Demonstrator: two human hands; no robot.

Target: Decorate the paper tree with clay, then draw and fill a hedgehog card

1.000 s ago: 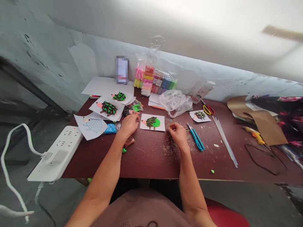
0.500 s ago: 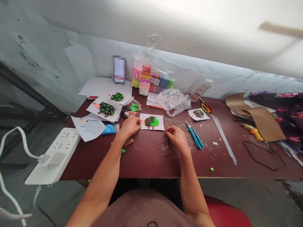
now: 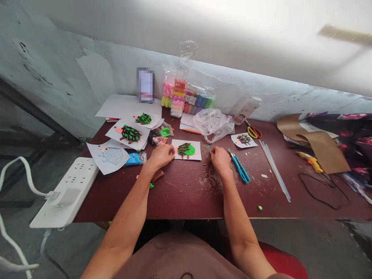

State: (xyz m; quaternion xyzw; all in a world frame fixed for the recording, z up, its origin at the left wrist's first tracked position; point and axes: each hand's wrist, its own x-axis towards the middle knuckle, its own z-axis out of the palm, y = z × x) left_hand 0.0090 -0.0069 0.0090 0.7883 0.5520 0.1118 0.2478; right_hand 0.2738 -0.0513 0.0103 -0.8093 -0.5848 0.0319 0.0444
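A white paper card (image 3: 197,154) lies flat, bearing a hedgehog with a green clay body (image 3: 190,150) and dark spines on its left part. My left hand (image 3: 161,158) is closed at the card's left edge, thumb and fingers pinching its corner. To the right of the card, my right hand (image 3: 221,161) rests low over the tabletop with its fingertips pinched together. Whatever they hold is too small or hidden to make out. The small dark pieces on the table there are mostly covered by this hand. Blue-handled pliers or cutters (image 3: 240,167) lie just right of it.
Finished-looking hedgehog cards (image 3: 130,133) and a blue hedgehog drawing (image 3: 112,157) lie left. Clay packs (image 3: 178,100), a plastic bag (image 3: 213,124) and a phone (image 3: 145,86) are behind. Scissors (image 3: 253,132), clear sticks (image 3: 274,170) and a glue gun (image 3: 312,162) lie right; a power strip (image 3: 65,193) is at left.
My right hand has moved slightly right and away from me, over the small dark pieces. My left hand stays at the card's edge, shifted barely to the right.
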